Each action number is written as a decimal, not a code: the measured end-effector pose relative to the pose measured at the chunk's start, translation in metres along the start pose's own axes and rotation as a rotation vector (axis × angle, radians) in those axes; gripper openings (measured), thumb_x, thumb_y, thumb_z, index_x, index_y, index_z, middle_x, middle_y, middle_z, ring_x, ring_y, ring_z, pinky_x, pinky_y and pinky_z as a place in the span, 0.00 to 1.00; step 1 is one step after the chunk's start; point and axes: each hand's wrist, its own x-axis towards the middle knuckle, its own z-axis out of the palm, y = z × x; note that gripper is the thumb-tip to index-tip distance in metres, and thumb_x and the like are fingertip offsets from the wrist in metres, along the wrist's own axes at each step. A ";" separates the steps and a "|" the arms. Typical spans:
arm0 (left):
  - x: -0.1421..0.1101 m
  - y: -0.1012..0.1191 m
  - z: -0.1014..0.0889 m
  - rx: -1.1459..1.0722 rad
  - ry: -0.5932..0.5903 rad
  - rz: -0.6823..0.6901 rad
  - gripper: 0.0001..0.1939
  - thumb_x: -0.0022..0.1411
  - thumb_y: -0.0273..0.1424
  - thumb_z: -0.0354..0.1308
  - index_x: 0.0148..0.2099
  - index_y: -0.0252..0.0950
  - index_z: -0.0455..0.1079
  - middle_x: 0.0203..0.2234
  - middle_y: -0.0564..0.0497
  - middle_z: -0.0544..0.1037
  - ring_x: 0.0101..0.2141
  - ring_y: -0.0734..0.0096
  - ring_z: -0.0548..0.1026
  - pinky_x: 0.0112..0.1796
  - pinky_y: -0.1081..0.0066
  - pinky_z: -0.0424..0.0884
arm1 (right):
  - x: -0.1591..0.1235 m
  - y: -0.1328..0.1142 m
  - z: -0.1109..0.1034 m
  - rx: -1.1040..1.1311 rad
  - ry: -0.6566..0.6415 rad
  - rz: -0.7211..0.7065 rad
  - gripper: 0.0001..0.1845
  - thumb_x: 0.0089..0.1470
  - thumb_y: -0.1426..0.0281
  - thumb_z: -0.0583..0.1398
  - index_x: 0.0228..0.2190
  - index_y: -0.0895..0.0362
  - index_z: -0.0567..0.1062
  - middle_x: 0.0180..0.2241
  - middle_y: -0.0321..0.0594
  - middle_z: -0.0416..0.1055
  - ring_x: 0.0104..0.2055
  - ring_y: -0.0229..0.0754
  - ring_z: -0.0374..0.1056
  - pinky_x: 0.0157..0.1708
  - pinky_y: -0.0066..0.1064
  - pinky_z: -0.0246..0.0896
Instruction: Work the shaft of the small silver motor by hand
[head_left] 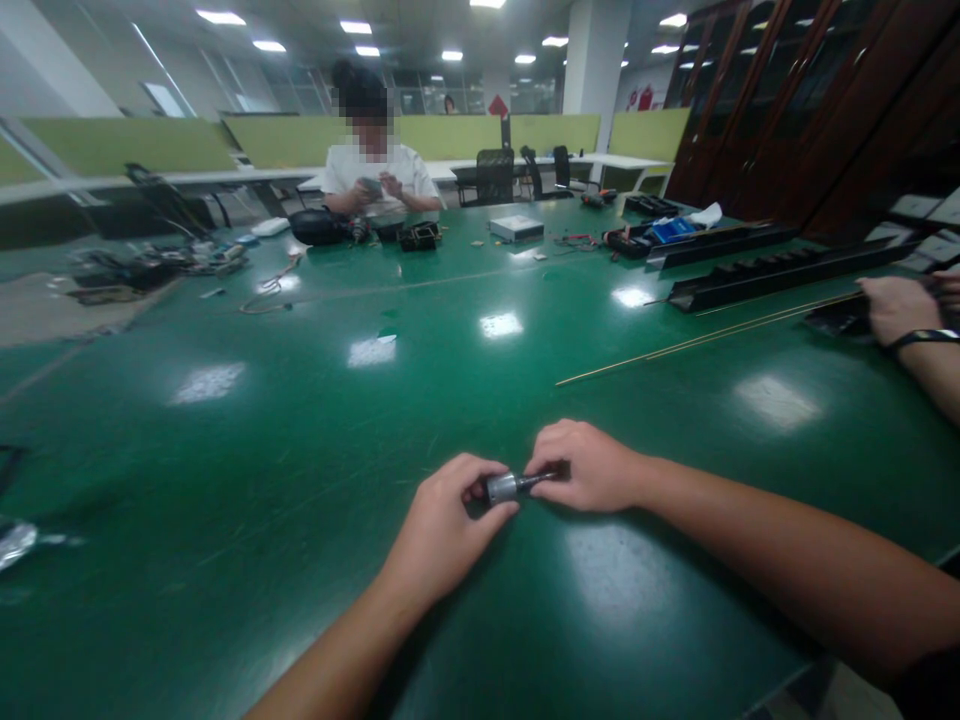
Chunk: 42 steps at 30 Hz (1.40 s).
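Observation:
A short silver metal cylinder (502, 487) with dark ends and a thin dark shaft (531, 480) lies low over the green table, near its front middle. My left hand (450, 515) is closed around the cylinder, thumb below and fingers above. From the right, my right hand (585, 465) pinches the thin shaft, its fingers curled over the far end. A small dark piece shows between those fingers; its kind I cannot make out. Both hands rest close together, just above or on the tabletop.
Long thin rods (675, 347) reach in from the right, near another person's hand (900, 312). Black metal channels (750, 280) lie behind them. A white box (516, 228), tools and cables stand farther back. A person in a white shirt (412, 175) sits across the green table (300, 430).

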 end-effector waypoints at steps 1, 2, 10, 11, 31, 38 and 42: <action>0.000 0.000 0.000 0.000 0.000 -0.002 0.11 0.55 0.30 0.65 0.42 0.39 0.75 0.33 0.51 0.78 0.32 0.66 0.75 0.34 0.69 0.70 | 0.000 0.000 -0.001 -0.001 -0.003 -0.001 0.06 0.50 0.69 0.65 0.32 0.57 0.79 0.29 0.39 0.75 0.34 0.40 0.69 0.38 0.32 0.59; 0.000 -0.001 0.000 0.000 0.001 -0.003 0.11 0.55 0.29 0.65 0.42 0.39 0.75 0.33 0.52 0.77 0.32 0.66 0.75 0.35 0.69 0.70 | 0.000 0.001 -0.002 -0.001 -0.005 -0.003 0.06 0.50 0.69 0.65 0.32 0.57 0.79 0.29 0.39 0.75 0.34 0.40 0.69 0.38 0.32 0.59; 0.000 0.000 0.000 0.005 0.000 -0.006 0.11 0.55 0.29 0.65 0.42 0.39 0.75 0.32 0.52 0.77 0.32 0.66 0.74 0.34 0.69 0.70 | -0.002 0.004 -0.007 -0.003 -0.036 0.019 0.05 0.50 0.69 0.65 0.31 0.57 0.79 0.30 0.39 0.75 0.34 0.40 0.69 0.39 0.33 0.60; 0.000 0.000 0.000 0.006 0.001 -0.003 0.11 0.55 0.29 0.65 0.42 0.39 0.75 0.32 0.51 0.77 0.32 0.66 0.74 0.34 0.68 0.70 | -0.002 0.004 -0.008 -0.004 -0.037 0.020 0.05 0.50 0.69 0.65 0.31 0.57 0.79 0.30 0.39 0.75 0.34 0.40 0.69 0.39 0.33 0.60; -0.002 0.000 0.000 -0.016 -0.015 -0.023 0.10 0.56 0.29 0.65 0.42 0.40 0.75 0.33 0.53 0.77 0.32 0.67 0.73 0.34 0.69 0.68 | -0.005 0.007 -0.021 -0.010 -0.095 0.053 0.05 0.50 0.71 0.64 0.31 0.57 0.79 0.29 0.38 0.75 0.33 0.39 0.70 0.38 0.31 0.62; -0.002 0.000 0.000 -0.015 -0.015 -0.030 0.11 0.56 0.29 0.65 0.43 0.40 0.75 0.34 0.52 0.77 0.33 0.66 0.73 0.35 0.69 0.68 | -0.006 0.008 -0.022 -0.022 -0.097 0.065 0.05 0.50 0.71 0.64 0.31 0.58 0.79 0.29 0.38 0.75 0.33 0.38 0.69 0.38 0.31 0.62; -0.001 -0.001 0.000 -0.010 -0.013 -0.035 0.11 0.56 0.29 0.65 0.43 0.40 0.75 0.34 0.52 0.77 0.34 0.66 0.73 0.35 0.69 0.68 | -0.007 0.009 -0.023 -0.025 -0.104 0.067 0.05 0.49 0.71 0.64 0.32 0.58 0.79 0.29 0.38 0.75 0.33 0.38 0.69 0.38 0.30 0.62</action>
